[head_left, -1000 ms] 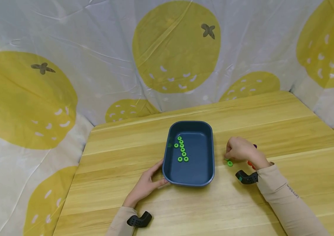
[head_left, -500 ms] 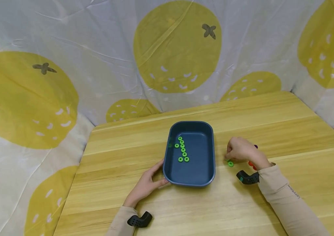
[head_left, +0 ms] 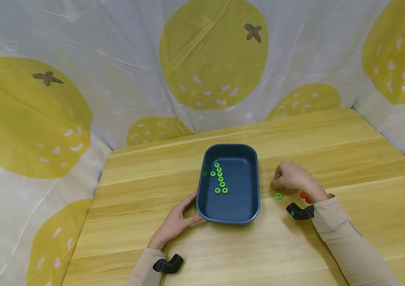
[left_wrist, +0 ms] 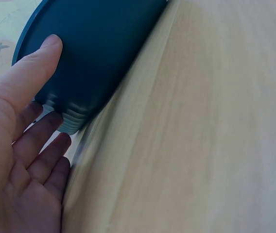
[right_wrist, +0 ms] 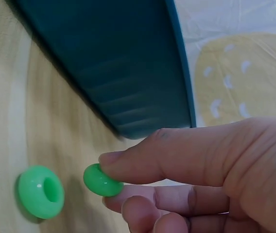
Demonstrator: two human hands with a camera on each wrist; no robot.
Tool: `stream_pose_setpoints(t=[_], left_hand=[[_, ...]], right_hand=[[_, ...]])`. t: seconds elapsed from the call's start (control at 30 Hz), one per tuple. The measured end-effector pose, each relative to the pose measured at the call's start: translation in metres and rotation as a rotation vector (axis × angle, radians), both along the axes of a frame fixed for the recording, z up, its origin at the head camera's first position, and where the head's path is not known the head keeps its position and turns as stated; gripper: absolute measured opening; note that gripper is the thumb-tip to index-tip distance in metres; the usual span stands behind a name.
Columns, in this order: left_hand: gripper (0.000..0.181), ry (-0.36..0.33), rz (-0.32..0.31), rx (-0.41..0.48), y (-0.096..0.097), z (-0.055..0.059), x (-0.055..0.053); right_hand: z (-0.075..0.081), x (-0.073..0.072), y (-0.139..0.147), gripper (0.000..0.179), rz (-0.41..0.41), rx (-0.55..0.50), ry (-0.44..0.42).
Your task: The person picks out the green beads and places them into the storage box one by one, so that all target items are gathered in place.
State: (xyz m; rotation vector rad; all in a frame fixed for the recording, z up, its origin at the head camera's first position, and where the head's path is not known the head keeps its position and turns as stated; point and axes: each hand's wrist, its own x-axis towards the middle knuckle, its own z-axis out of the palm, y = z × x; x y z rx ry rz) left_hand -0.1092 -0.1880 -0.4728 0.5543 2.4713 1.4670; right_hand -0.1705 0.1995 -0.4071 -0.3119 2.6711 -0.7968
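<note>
A deep blue rectangular tray [head_left: 240, 200] stands mid-table with several green ring beads [head_left: 220, 179] lying in its left half. At its near left corner my left hand [head_left: 174, 222] touches the outer wall, thumb along the near side and fingers loosely extended by the left side. To the right of the tray, my right hand [head_left: 292, 176] pinches one green ring bead [right_wrist: 94, 179] between thumb and index finger, close over the table. Another green bead [head_left: 278, 196] lies flat on the wood just below those fingertips.
Red beads [head_left: 303, 195] lie beside the right wrist, partly hidden by it. The wooden table [head_left: 145, 178] ends at a fabric backdrop [head_left: 124, 91] printed with yellow fruit. Black devices are worn at the left wrist [head_left: 168, 263] and right wrist [head_left: 299, 211].
My right hand has risen slightly off the table with the pinched green bead, away from the loose one. A purple bead behind it is now hidden. The left hand stays at the tray.
</note>
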Motion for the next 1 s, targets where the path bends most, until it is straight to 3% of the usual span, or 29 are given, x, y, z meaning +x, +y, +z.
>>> stream_pose_setpoints(t=[0.33, 0.47, 0.6, 0.8, 1.0], left_hand=[[0.076, -0.002, 0.01, -0.012, -0.003, 0.002, 0.0], [0.076, 0.001, 0.012, -0.009, -0.003, 0.002, 0.002], [0.076, 0.008, 0.008, -0.005, -0.003, 0.003, 0.002], [0.076, -0.003, 0.009, -0.007, -0.001, 0.003, 0.0], [0.075, 0.009, -0.014, 0.01, -0.001, 0.003, 0.0]], right_hand=[[0.025, -0.01, -0.003, 0.017, 0.003, -0.062, 0.083], [0.046, -0.015, -0.02, 0.017, 0.013, -0.079, 0.126], [0.06, -0.021, -0.049, 0.015, 0.082, -0.083, 0.172], [0.059, -0.03, -0.103, 0.027, 0.261, 0.043, 0.199], [0.047, -0.034, -0.139, 0.035, 0.331, 0.175, 0.147]])
